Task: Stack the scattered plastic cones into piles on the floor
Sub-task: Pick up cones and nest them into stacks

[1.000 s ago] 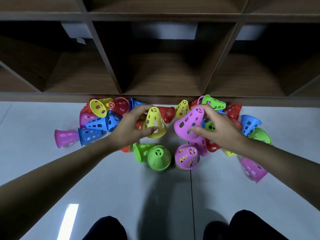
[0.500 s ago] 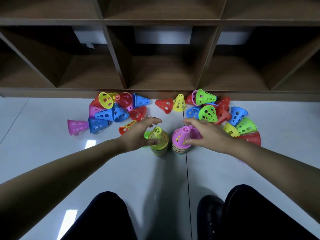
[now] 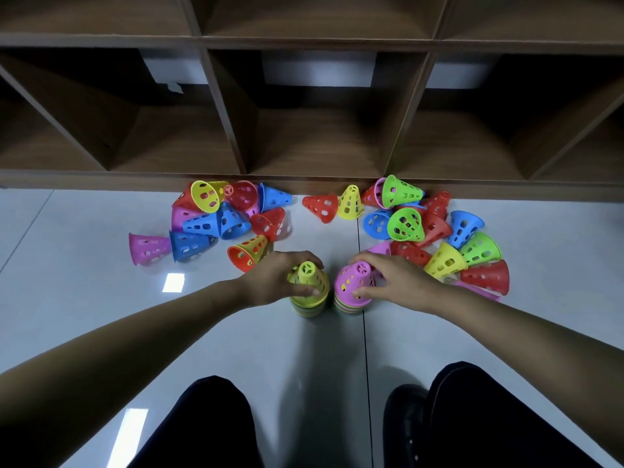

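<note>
Two little piles are standing side by side on the floor (image 3: 84, 298), right in front of the person's knees (image 3: 209, 423). The left hand (image 3: 270, 278) is curling round the yellow top cone (image 3: 309, 282) sitting on the left pile (image 3: 309, 307), thumb on the near side and fingers wrapping the far side. The right hand (image 3: 395, 282) is gripping the pink top cone (image 3: 354, 282) capping the right pile (image 3: 347, 307), thumb and fingers curled round it. Both piles are standing upright just beside each other; can't tell if they're touching. The loose cones are lying in two heaps along the foot of the wooden shelf unit (image 3: 304, 146): the left heap (image 3: 219, 217) beyond the left hand and the right heap (image 3: 435, 231) just past the right hand. A red cone (image 3: 319, 206) and an upright yellow cone (image 3: 351, 202) are sitting between the heaps.
</note>
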